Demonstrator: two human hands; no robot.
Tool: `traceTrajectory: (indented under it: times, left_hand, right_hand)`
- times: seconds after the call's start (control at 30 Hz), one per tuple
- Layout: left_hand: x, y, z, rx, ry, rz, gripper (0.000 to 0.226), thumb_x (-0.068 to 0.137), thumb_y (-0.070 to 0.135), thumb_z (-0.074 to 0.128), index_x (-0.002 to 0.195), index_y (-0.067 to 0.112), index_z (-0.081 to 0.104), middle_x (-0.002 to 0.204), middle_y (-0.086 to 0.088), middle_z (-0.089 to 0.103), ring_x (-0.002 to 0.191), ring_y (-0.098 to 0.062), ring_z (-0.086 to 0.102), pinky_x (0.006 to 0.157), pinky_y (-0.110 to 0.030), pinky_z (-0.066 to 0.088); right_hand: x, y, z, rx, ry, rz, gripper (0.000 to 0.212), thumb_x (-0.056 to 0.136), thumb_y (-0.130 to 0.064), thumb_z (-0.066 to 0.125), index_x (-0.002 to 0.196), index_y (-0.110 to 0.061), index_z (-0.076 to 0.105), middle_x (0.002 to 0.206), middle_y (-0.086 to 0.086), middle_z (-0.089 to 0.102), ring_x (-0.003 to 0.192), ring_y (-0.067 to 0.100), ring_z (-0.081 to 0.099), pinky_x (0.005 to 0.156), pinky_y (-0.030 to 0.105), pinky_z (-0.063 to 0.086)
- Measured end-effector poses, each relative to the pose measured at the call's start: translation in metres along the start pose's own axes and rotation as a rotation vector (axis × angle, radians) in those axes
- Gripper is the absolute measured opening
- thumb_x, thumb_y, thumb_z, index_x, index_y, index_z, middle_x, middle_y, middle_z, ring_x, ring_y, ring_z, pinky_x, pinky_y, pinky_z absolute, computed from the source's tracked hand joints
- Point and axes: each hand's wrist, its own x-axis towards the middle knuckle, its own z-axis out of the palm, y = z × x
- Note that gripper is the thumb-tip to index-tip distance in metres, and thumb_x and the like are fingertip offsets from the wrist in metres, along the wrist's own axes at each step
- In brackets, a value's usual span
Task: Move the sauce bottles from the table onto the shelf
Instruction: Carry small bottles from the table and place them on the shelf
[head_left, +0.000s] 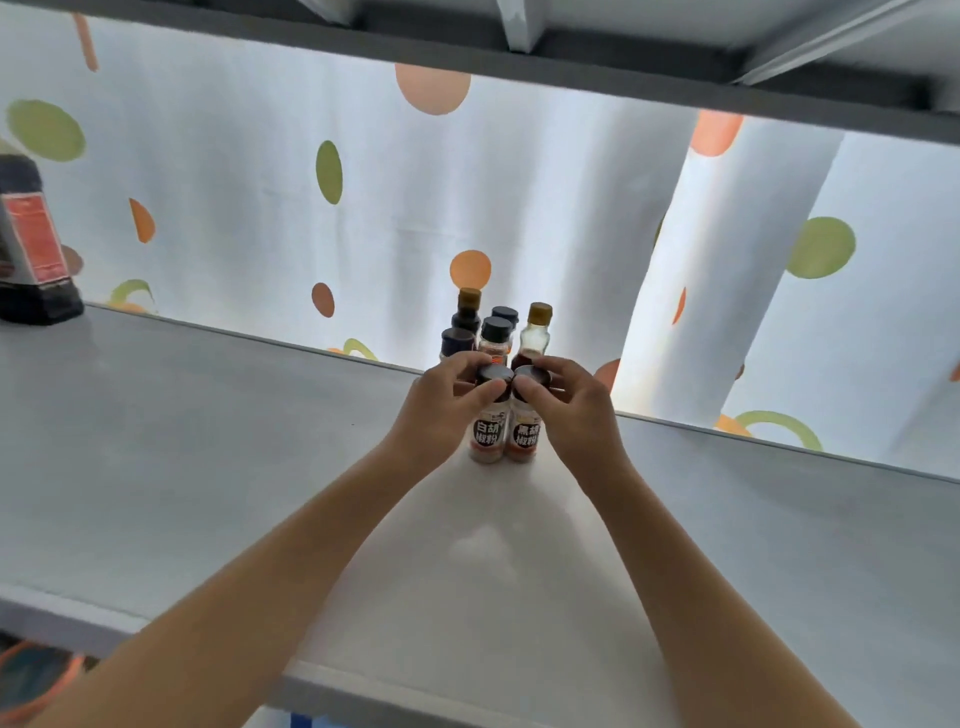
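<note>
Two small pepper bottles stand side by side on the grey shelf board (208, 467), both with black caps. My left hand (447, 400) grips the cap of the left pepper bottle (485, 436). My right hand (566, 402) grips the cap of the right pepper bottle (525, 439). Both bottles rest upright on the board, touching each other. Right behind them stands a cluster of several small bottles: a clear one with a gold cap (535, 332), a dark one with a gold cap (467, 312), and black-capped ones (496, 335).
A large dark sauce bottle with a red label (31, 249) stands at the shelf's far left. Another shelf board (519, 57) runs close overhead. A white curtain with coloured dots (260, 208) hangs behind. The shelf's front edge (363, 691) is near me.
</note>
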Motion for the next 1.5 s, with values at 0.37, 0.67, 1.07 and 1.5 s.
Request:
traceTrajectory:
  times: [0.37,0.67,1.07,1.5]
  left_hand:
    - [-0.013,-0.013,0.002,0.315,-0.036,0.026,0.056,0.071,0.024,0.085,0.117,0.021,0.053,0.098,0.009,0.063,0.086,-0.005,0.061,0.070,-0.015,0.046]
    - [-0.011,-0.017,-0.010,0.330,0.046,-0.090,0.046,0.064,0.019,0.086,0.101,0.021,0.058,0.088,0.007,0.064,0.079,-0.012,0.062,0.070,-0.026,0.049]
    - [0.003,-0.033,-0.027,0.368,0.158,-0.164,0.042,0.068,0.018,0.086,0.100,0.013,0.059,0.099,0.000,0.067,0.085,-0.017,0.066,0.079,-0.032,0.051]
    - [0.009,-0.037,-0.023,0.393,0.151,-0.159,0.036,0.074,0.016,0.079,0.105,0.013,0.060,0.103,-0.001,0.066,0.095,-0.020,0.060,0.080,-0.029,0.045]
  right_hand:
    - [-0.001,0.016,-0.016,-0.100,-0.215,0.085,0.046,0.077,-0.004,0.076,0.117,-0.019,0.059,0.103,0.001,0.068,0.098,0.020,0.067,0.085,0.036,0.058]
    - [0.005,0.038,0.004,-0.139,-0.093,0.232,0.034,0.072,-0.017,0.085,0.103,-0.014,0.071,0.092,0.004,0.072,0.090,0.023,0.069,0.081,0.034,0.057]
    - [0.024,0.056,0.024,-0.226,0.052,0.194,0.042,0.067,-0.022,0.088,0.104,-0.012,0.068,0.095,-0.001,0.072,0.090,0.017,0.068,0.083,0.035,0.056]
    - [0.029,0.062,0.025,-0.256,0.038,0.162,0.042,0.076,-0.022,0.083,0.112,-0.011,0.066,0.101,0.001,0.071,0.093,0.018,0.066,0.079,0.028,0.051]
